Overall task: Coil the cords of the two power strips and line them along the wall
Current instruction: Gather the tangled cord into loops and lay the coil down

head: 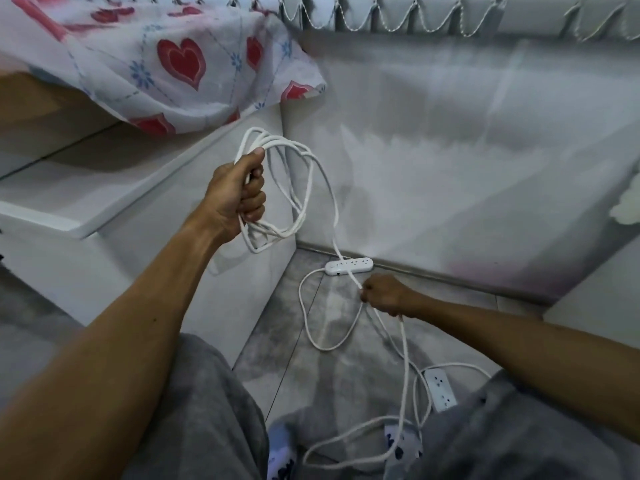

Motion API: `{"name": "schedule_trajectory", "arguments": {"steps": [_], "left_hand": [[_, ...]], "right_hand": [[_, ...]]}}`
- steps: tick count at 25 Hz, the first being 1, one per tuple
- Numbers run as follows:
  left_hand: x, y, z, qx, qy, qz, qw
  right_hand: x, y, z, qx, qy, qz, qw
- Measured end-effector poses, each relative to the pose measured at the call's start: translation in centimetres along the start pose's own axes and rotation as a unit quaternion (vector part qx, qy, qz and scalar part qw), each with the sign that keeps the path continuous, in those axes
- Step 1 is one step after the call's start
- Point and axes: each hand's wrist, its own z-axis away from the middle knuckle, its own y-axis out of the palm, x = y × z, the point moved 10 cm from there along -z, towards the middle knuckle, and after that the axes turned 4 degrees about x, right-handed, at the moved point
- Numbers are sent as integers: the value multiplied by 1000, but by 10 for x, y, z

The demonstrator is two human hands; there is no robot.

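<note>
My left hand (235,194) is raised and closed around several loops of white cord (298,188), the coil hanging beside the bed frame. From the coil the cord runs down past a white power strip (349,266) lying on the floor against the wall. My right hand (384,294) grips the loose cord just in front of that strip. More cord (325,341) loops over the floor. A second white power strip (440,389) lies near my right knee, partly hidden by my trouser leg.
A white bed frame (145,216) with a heart-print sheet (180,60) stands at the left. The grey wall (467,168) and its skirting run across the back. My grey trouser legs and patterned socks (282,452) fill the foreground on the grey floor.
</note>
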Motion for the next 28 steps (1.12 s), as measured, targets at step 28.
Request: {"name": "schedule_trajectory", "arguments": {"steps": [28], "left_hand": [[119, 110, -4, 254, -166, -228, 925]], "right_hand": [[113, -128, 20, -156, -290, 19, 944]]}}
